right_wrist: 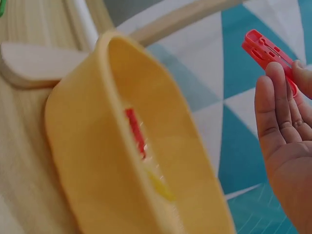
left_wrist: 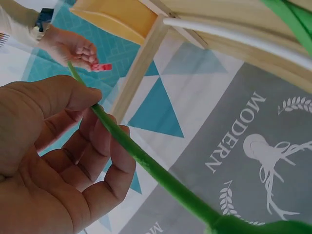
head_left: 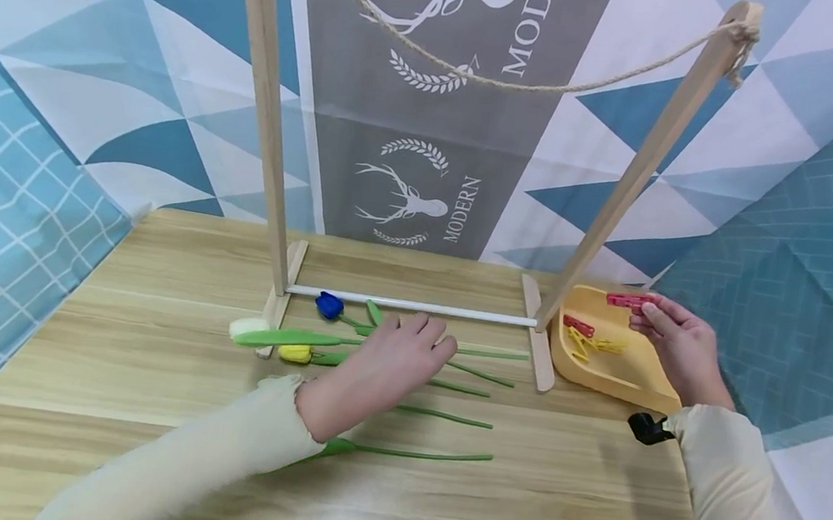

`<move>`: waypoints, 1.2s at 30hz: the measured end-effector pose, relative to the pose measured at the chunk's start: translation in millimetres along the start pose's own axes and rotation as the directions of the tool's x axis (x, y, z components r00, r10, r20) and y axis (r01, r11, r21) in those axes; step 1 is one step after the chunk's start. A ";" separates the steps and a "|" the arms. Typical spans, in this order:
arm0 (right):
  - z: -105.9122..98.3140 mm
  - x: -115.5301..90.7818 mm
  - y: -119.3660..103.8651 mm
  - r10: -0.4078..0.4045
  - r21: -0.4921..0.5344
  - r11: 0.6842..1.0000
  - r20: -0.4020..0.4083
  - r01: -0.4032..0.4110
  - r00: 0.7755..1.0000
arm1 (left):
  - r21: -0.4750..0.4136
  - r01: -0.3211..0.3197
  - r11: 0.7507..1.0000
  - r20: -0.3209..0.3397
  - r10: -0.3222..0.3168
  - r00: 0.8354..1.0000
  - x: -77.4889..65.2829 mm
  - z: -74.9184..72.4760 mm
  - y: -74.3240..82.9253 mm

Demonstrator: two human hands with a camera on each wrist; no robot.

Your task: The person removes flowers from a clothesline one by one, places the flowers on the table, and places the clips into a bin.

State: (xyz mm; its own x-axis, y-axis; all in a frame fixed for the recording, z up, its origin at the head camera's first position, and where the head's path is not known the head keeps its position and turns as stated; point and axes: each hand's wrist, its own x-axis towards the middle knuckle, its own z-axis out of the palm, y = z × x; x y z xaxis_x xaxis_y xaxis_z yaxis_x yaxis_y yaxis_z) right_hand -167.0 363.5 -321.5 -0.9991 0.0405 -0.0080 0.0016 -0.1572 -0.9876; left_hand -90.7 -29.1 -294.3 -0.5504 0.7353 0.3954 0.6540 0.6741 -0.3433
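My left hand [head_left: 398, 359] pinches the green stem [left_wrist: 141, 163] of an artificial tulip between thumb and fingers. In the head view, a white tulip [head_left: 250, 328] points left from that hand, its long leaf level above the table. My right hand [head_left: 679, 344] pinches a red clothespin [right_wrist: 267, 52] by one end, over the yellow bin [head_left: 615, 385]. A blue tulip [head_left: 329, 305], a yellow tulip [head_left: 294, 353] and several green stems [head_left: 443, 457] lie on the table under and around my left arm, which hides part of them.
A wooden frame stands at the back, with a left post [head_left: 266, 103], a right post [head_left: 644, 169] and a white crossbar [head_left: 412, 306]. A sagging rope [head_left: 509, 83] joins the post tops. Inside the bin lie a red clothespin [head_left: 579, 325] and yellow clothespins [head_left: 592, 344].
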 end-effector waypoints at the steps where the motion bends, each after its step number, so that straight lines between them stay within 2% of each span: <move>1: -2.5 0.2 3.5 0.008 0.016 1.000 0.008 -0.008 1.000 | -0.005 0.001 1.000 0.001 -0.001 1.000 -2.6 0.7 1.4; 4: -9.7 1.1 14.2 0.023 0.056 0.998 0.025 -0.024 0.999 | -0.014 0.005 1.000 0.018 -0.005 1.000 -9.9 2.0 5.3; 7: -15.3 2.2 23.8 0.024 0.041 0.999 0.020 -0.025 1.000 | -0.020 0.015 1.000 0.029 -0.015 0.999 -15.9 3.1 8.1; 10: -19.6 2.8 29.7 0.033 0.023 0.999 -0.009 -0.033 0.999 | -0.014 0.022 1.000 0.040 -0.021 0.999 -20.8 3.9 10.7; 13: -23.5 3.1 32.2 0.078 0.007 0.997 -0.068 -0.078 0.995 | -0.018 0.019 1.000 0.058 -0.018 0.998 -25.3 4.3 13.9; 18: -28.5 5.5 34.7 0.175 -0.055 0.981 -0.172 -0.186 0.969 | -0.043 0.014 0.999 0.109 -0.010 0.994 -32.0 6.1 21.6; 21: -31.5 8.3 36.4 0.226 -0.054 0.969 -0.211 -0.242 0.951 | -0.054 0.011 0.999 0.132 -0.004 0.991 -35.9 7.9 27.5; 26: -36.4 12.7 38.0 0.307 -0.058 0.942 -0.257 -0.331 0.917 | -0.045 -0.004 0.999 0.114 0.009 0.993 -43.4 12.6 38.8; 30: -37.3 15.2 38.9 0.311 -0.021 0.945 -0.239 -0.325 0.920 | -0.037 -0.022 0.999 0.099 0.025 0.995 -48.8 16.0 45.1; 33: -37.1 17.2 40.0 0.311 0.012 0.948 -0.242 -0.318 0.919 | -0.058 -0.030 0.998 0.123 0.037 0.992 -51.1 16.8 48.5; 36: -37.0 20.8 42.1 0.332 -0.010 0.938 -0.275 -0.348 0.902 | -0.077 -0.028 0.997 0.145 0.039 0.989 -53.8 18.0 51.4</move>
State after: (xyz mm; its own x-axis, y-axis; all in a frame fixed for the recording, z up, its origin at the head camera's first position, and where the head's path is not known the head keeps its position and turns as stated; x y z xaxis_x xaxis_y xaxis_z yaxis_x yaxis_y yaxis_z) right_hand -186.1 394.3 -369.1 -0.8896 0.2562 -0.3780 0.3494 -0.1512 -0.9247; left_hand -36.8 -32.8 -348.6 -0.5942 0.7632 0.2538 0.7069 0.6461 -0.2878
